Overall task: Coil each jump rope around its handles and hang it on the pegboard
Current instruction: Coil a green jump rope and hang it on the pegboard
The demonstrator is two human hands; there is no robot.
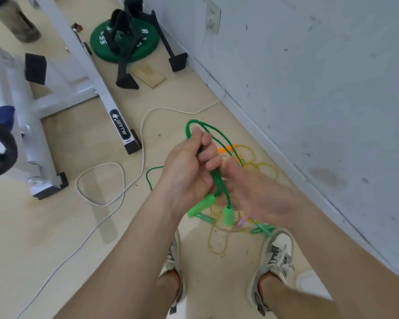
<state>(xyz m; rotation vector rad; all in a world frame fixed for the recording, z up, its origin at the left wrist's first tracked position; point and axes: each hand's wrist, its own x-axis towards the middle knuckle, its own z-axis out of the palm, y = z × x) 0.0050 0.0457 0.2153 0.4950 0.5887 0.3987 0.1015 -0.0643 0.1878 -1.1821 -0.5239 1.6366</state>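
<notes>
Plainly, glossy green rope (217, 180) loops are clenched in the left grip (189, 173); the right grip (258, 194) (smeared by motion) cannot be judged; two stubby plastic handles (228, 215) are seen below.

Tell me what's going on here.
A person stands holding a green rope. The left hand grips its folded loops, and the two handles dangle below. The right hand is at the same cord, too blurred to tell its grip. A yellow rope lies tangled on the floor by the shoes, not yet coiled.
</notes>
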